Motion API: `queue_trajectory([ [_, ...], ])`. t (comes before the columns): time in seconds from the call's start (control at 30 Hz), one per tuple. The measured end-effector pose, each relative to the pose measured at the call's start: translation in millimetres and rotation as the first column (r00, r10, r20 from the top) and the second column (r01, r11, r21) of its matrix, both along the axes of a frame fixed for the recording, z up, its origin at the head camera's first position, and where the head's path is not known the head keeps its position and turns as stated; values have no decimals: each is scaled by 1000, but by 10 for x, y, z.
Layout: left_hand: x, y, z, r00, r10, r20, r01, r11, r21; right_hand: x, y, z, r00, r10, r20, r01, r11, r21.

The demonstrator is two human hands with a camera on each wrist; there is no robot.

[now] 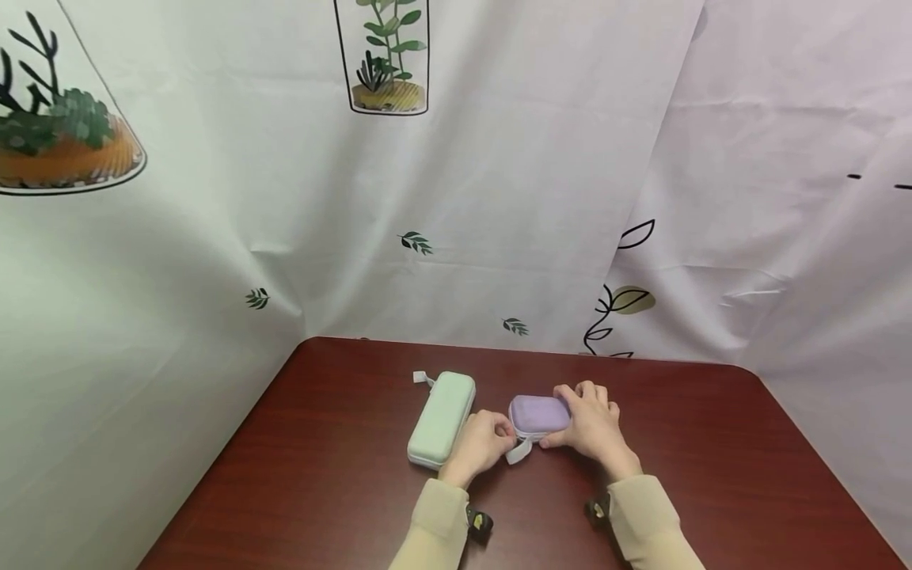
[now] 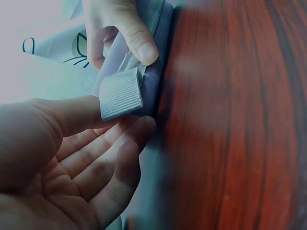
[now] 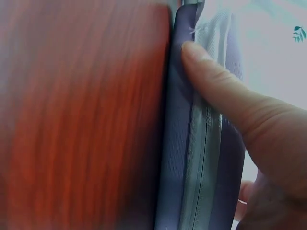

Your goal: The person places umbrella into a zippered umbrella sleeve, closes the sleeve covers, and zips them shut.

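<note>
A small lavender zip case [image 1: 539, 414] lies on the table, its white fabric pull tab [image 1: 519, 452] hanging at the front left corner. My right hand [image 1: 587, 419] grips the case's right part, with the thumb [image 3: 216, 76] along the zipped front side and the other fingers over the back. At the left end my left hand [image 1: 484, 439] holds the case's end between thumb and curled fingers. Its thumb tip passes behind the ribbed tab [image 2: 121, 94] in the left wrist view. The zip [image 3: 199, 167] looks closed along the stretch in the right wrist view.
A longer mint green zip case [image 1: 443, 419] lies just left of my left hand, with a white tab [image 1: 419, 377] at its far end. The dark red table [image 1: 342, 475] ends at a patterned white cloth [image 1: 456, 285] behind and at the sides.
</note>
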State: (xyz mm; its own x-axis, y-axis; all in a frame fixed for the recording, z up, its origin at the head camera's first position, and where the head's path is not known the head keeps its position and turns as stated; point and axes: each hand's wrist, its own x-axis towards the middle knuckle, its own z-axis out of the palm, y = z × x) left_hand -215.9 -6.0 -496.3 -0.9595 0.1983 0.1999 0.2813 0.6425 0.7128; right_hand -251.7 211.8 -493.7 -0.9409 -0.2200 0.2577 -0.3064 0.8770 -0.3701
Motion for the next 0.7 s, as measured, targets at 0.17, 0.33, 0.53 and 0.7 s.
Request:
queue_trajectory([
  [0.17,4,15,-10,1000,11,-20,-11,1000,1,37,-37,12,999,-30,14,30,1000,-4],
  [0.33,14,45,-39,1000,13,-27,-14,1000,-7,71,-60,-6,998,-59,30,59,998,-8],
  [0.53,6,81,-64,998,45,-47,-46,999,-16,100,-107,-31,995,-94,42,96,995,-35],
  [0.7,-15,128,-65,996,76,-56,-77,997,-13,117,-144,-11,992,-118,46,121,991,-65],
])
